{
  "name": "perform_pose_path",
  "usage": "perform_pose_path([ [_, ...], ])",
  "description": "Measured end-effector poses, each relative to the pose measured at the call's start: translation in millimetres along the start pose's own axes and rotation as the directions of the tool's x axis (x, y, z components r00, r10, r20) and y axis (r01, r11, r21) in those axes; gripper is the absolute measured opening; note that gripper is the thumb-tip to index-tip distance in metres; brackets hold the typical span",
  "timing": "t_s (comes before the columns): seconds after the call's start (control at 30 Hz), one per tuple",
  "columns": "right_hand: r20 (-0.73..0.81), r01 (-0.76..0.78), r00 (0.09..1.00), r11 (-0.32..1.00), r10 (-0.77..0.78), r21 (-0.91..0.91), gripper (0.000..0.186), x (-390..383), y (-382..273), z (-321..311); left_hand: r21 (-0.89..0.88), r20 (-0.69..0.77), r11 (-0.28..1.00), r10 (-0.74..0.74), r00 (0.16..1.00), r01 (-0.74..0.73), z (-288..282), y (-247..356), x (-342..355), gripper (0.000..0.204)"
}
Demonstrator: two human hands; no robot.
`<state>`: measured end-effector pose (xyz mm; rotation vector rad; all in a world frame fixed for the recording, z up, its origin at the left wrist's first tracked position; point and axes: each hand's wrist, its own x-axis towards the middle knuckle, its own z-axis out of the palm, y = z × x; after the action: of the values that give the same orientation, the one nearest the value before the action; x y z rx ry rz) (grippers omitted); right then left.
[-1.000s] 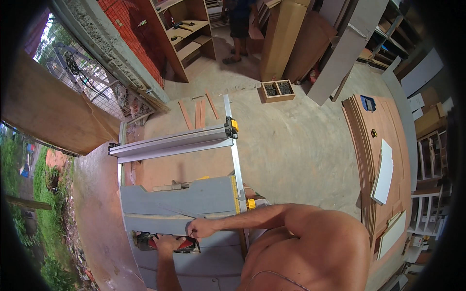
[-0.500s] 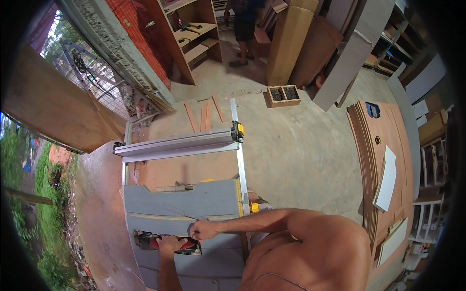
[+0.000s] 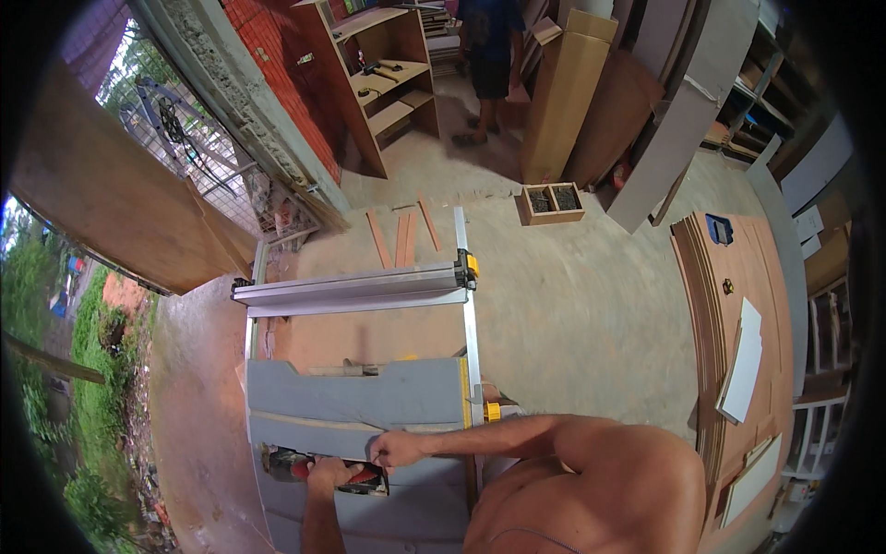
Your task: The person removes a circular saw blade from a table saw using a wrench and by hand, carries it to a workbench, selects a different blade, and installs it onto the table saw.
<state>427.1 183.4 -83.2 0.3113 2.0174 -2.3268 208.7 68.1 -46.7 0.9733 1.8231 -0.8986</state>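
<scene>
Left hand grips a red power tool at the grey desk's near edge; right hand, arm bent across, pinches a thin strip.

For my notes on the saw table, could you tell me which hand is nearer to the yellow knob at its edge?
Right. The right hand lies on the grey top just left of the yellow knob; the left hand is lower and farther left, at the red opening.

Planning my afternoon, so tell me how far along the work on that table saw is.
Seemingly midway. Done: the opening in the grey saw table lies uncovered. In hand: the left hand is on a red part inside it; the right hand pinches at its edge. Left: probably covering the opening again.
</scene>
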Motion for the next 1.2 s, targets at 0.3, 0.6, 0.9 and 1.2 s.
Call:
perform_pose_path([
  [0.3,0.023,-0.043,0.999,0.998,0.044,-0.039,0.014,-1.9,-8.7,-2.3,-0.024,-0.007,1.000,0.010,1.000,-0.011,2.5,-3.5,0.8,0.095],
  [0.6,0.014,-0.036,0.999,0.999,0.036,-0.030,0.014,-1.4,-9.9,1.3,0.006,-0.034,1.000,0.030,0.999,-0.030,16.2,-24.9,22.9,0.094],
  [0.9,0.020,-0.021,1.000,1.000,0.022,-0.016,0.013,1.2,4.9,0.7,0.031,-0.005,0.998,0.050,0.999,-0.050,0.2,-9.0,0.9,0.087],
  [1.2,0.037,-0.041,0.998,0.999,0.042,-0.018,0.013,-3.4,-7.7,-1.7,0.069,-0.008,0.997,0.015,1.000,-0.015,-3.4,-5.5,-9.3,0.090],
])
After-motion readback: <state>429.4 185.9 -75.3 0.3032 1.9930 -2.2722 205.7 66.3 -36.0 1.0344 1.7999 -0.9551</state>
